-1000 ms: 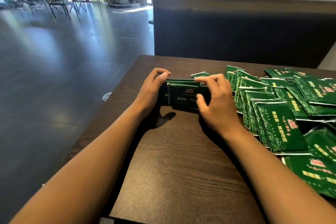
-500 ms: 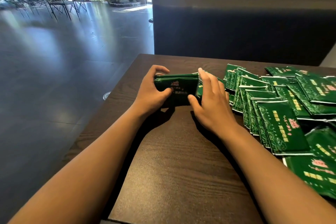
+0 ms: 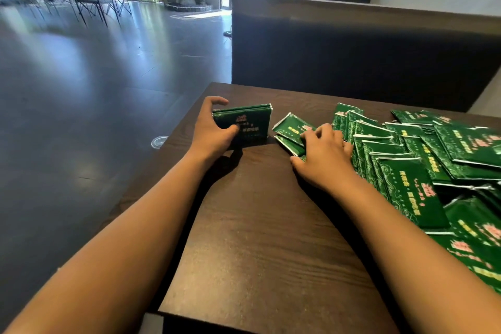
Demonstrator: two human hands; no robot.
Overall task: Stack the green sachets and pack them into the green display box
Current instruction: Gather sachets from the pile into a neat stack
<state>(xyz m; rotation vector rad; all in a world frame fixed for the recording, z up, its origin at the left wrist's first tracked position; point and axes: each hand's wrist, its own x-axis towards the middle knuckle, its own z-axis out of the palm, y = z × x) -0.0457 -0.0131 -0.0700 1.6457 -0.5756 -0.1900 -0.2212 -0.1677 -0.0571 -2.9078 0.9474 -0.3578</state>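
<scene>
- The left hand (image 3: 214, 133) grips a small stack of green sachets (image 3: 245, 123) stood on edge on the dark wooden table (image 3: 260, 225), thumb on the printed front face and fingers curled over the top and back edge.
- This upright stack sits at about 11 o'clock from the table's middle, close to the table's left edge, its lower edge touching the tabletop.
- The right hand (image 3: 324, 153) rests at about 1 o'clock, fingers bent down onto a pair of loose sachets (image 3: 292, 131) lying flat and slightly askew; they press on the top one, but whether they pinch it I cannot tell.
- Those two loose sachets lie just to the right of the upright stack, apart from it by a narrow strip of bare wood.
- A large pile of sachets (image 3: 423, 160) spreads from 2 o'clock to 4 o'clock, overlapping like fanned cards, some in rows with their edges raised; the right hand's outer side touches its nearest row.
- No green display box shows in the head view.
- Beyond the table's far edge, at 12 o'clock, stands a dark bench back (image 3: 352, 49); to the left lies a glossy dark floor (image 3: 81, 76).
</scene>
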